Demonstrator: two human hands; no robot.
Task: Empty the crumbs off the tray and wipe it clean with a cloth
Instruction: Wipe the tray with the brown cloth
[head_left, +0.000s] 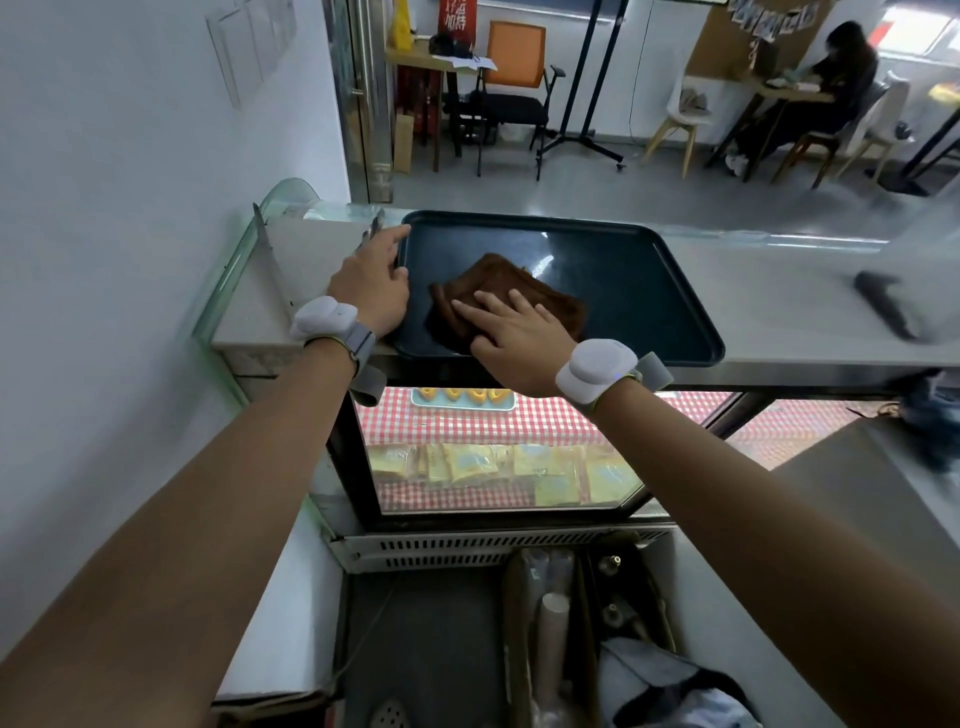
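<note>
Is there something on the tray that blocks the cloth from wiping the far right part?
Nothing visible does. The tray is bare right of the cloth. The right hand presses flat on the cloth; the left hand rests at the tray's left rim.

White wall (130, 156) at left — grey floor (623, 192), orange-backed chair (514, 78), wooden desks beyond.

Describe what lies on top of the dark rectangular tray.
A crumpled brown cloth lies on the dark rectangular tray, pressed flat by the right hand. The tray surface beneath them is hidden; no crumbs visible elsewhere.
</note>
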